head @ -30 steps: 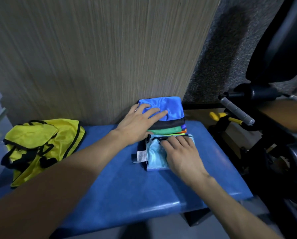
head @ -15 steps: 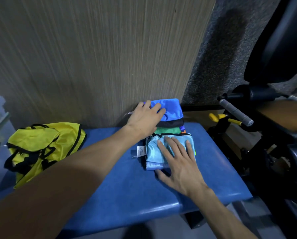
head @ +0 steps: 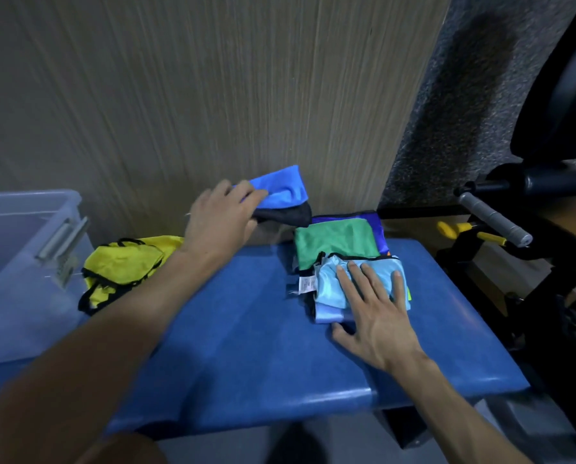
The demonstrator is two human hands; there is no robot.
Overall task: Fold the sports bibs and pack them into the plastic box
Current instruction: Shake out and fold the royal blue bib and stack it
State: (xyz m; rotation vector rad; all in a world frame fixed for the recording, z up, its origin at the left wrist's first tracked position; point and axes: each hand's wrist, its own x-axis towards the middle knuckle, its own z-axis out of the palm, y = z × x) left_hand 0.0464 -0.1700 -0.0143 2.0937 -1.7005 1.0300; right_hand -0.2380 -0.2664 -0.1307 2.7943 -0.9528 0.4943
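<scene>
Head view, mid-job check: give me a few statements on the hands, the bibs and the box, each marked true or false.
1. The left hand grips folded blue and black bibs lifted clear of the stack. True.
2. The right hand is curled round the green bib. False: it presses flat, fingers straight, on the light blue bib; the green bib lies uncovered behind it.
3. The yellow bib lies on the blue bench between the plastic box and the left forearm. True.
4. The yellow bib is already packed in the plastic box. False: it lies on the bench beside the box.
</scene>
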